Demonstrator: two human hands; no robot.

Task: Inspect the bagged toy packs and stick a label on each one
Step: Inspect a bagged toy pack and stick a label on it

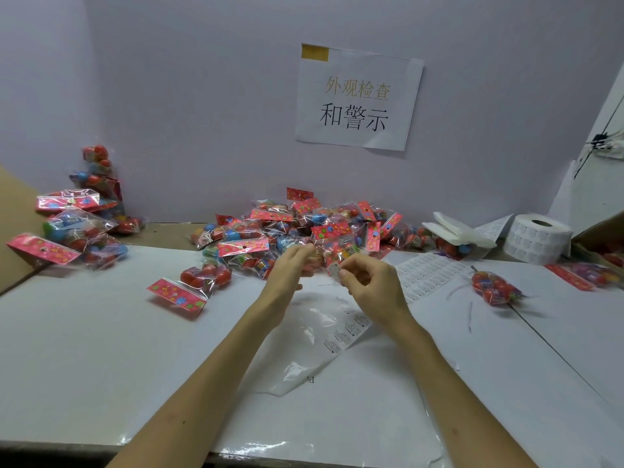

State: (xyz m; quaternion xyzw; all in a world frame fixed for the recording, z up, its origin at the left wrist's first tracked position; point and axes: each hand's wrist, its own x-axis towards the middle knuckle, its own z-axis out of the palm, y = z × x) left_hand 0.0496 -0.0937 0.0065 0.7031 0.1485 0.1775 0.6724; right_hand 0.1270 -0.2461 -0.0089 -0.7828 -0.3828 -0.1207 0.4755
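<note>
White table (101,349) fills the lower view. Landmark: main pile (270,228) of bagged toy packs, heaped at the table's far edge against the wall. The packs have red header cards and coloured balls in clear bags.

Printed sign (358,96) is on the wall straight above main pile. Second pile (77,228) sits well left of main pile, partly stacked on brown cardboard (13,231). Clear film sheet (297,346) lies flat in front of main pile, under both forearms, with a printed strip along its right edge. Label sheet (429,271) lies flat just front-right of main pile, with rows of small white labels. Label roll (537,238) stands on end right of main pile, beyond folded white paper (456,231) that sits at the pile's right end.

Loose pack (192,288) is just front-left of main pile, header card toward the camera. Single pack (494,287) lies well front-right of main pile, past the label sheet, mostly red balls.

Left hand (293,268) is at the near edge of main pile, fingers curled toward front pack (332,253). It is motion-blurred, so cannot tell whether it grips or only touches. Right hand (371,282) is just right of it, thumb and forefinger pinching a small white label (334,272) right at the lower part of front pack. Cannot tell whether label and bag touch.
</note>
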